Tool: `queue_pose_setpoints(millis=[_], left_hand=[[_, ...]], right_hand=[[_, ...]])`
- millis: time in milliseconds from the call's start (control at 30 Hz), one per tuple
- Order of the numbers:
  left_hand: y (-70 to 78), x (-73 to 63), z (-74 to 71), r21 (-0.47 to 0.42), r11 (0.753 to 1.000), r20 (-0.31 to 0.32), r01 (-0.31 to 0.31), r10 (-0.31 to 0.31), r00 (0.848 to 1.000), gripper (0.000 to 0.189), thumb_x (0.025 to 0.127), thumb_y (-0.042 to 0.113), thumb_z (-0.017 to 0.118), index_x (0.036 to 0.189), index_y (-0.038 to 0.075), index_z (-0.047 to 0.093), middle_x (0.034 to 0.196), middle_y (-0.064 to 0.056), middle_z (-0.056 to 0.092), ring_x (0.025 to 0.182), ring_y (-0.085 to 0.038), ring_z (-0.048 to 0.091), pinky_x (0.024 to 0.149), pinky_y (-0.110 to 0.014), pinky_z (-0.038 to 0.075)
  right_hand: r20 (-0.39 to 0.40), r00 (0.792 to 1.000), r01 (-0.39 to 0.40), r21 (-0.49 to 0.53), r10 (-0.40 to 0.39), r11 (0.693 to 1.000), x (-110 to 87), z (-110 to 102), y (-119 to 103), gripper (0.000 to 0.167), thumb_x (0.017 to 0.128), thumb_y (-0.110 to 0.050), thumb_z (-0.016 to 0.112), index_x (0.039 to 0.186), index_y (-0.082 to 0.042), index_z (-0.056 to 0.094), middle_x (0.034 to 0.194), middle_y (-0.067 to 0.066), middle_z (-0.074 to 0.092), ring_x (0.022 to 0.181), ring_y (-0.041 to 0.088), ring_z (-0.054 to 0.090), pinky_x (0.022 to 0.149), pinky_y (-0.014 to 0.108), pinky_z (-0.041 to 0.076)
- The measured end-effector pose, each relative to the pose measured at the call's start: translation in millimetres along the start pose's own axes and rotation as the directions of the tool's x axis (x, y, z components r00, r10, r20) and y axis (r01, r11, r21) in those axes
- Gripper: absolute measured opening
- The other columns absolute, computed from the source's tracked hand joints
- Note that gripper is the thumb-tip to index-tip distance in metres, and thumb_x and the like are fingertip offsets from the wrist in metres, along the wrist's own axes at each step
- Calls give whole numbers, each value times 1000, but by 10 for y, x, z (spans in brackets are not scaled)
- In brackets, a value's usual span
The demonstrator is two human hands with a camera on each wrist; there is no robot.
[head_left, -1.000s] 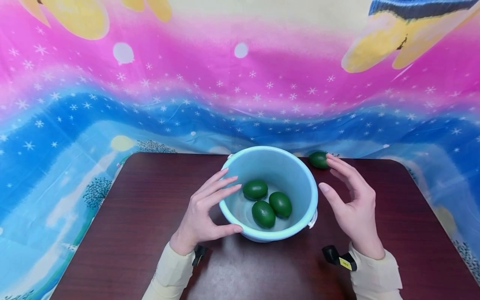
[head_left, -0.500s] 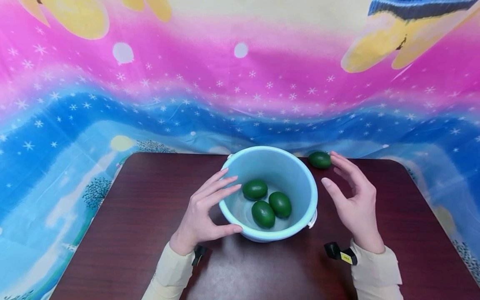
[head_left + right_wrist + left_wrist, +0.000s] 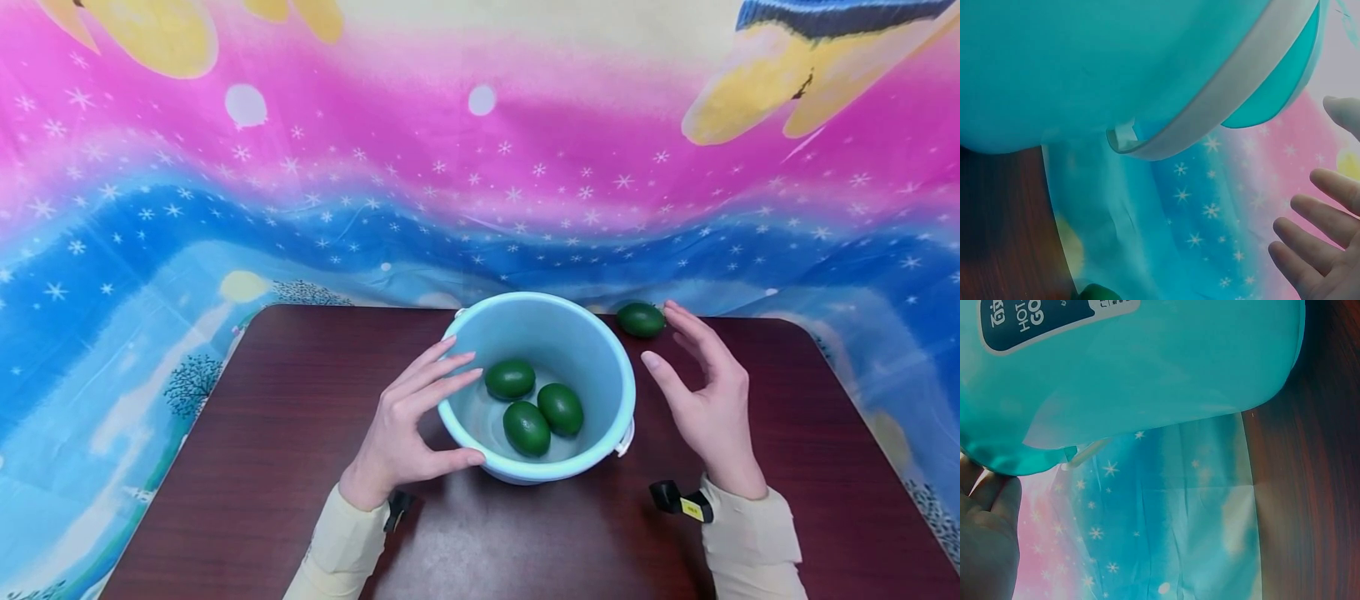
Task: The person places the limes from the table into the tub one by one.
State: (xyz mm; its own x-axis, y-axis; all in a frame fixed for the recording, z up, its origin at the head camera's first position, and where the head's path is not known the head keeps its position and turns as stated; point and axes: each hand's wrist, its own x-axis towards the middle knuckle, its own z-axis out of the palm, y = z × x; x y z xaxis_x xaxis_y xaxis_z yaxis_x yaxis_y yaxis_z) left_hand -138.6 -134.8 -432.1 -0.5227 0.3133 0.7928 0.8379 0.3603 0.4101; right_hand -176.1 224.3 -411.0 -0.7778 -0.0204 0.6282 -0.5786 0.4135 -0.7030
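A light blue bucket (image 3: pixel 570 342) stands upright on the table. Three smooth dark green avocados (image 3: pixel 527 428) lie at its bottom. Another avocado (image 3: pixel 640 320) sits outside, behind and right of the bucket at the table's far edge; the right wrist view shows only its top. My left hand (image 3: pixel 408 425) rests on the bucket's left rim, its fingers spread and fairly straight and its thumb at the front. In the left wrist view those fingertips touch the rim. My right hand (image 3: pixel 708 400) hovers right of the bucket, fingers spread, holding nothing, fingertips close beside the outside avocado.
The bucket's white handle (image 3: pixel 1210 94) hangs down on its right side. A dark brown wooden table (image 3: pixel 300 400) bears everything. Directly behind its far edge hangs a printed pink and blue cloth (image 3: pixel 360 150). Both wrists carry small black cameras (image 3: pixel 664 497).
My right hand has shifted slightly right, and its fingers no longer overlap the outside avocado, which shows fully now. The left hand and the bucket have stayed put.
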Motion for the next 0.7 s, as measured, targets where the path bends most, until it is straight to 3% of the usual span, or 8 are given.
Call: queue_pose_setpoints(millis=[133,333,700], left_hand=[[2,-8,1,0,1000,5,8,-8,1000,75,83,63,75,129,3,70,136,-10,63,133,-43,49,112,-50,39],[4,-15,4,1,1000,8,12,-12,1000,75,83,63,76,131,6,69,136,-9,63,133,-43,49,112,-50,40],[0,-17,4,3,1000,5,7,-7,1000,75,83,63,76,130,5,70,136,-9,63,133,-44,49,112,-50,39]], right_hand=[[4,1000,-4,-35,5,999,6,-2,-22,60,87,2,78,143,-11,60,146,2,56,137,26,48,109,28,42],[-4,1000,-19,-60,19,998,31,27,-181,61,87,5,77,144,-9,59,147,14,54,139,23,45,109,24,40],[6,993,-112,-150,114,982,9,-29,320,70,89,-7,80,149,-30,54,152,-5,49,142,15,41,110,23,37]])
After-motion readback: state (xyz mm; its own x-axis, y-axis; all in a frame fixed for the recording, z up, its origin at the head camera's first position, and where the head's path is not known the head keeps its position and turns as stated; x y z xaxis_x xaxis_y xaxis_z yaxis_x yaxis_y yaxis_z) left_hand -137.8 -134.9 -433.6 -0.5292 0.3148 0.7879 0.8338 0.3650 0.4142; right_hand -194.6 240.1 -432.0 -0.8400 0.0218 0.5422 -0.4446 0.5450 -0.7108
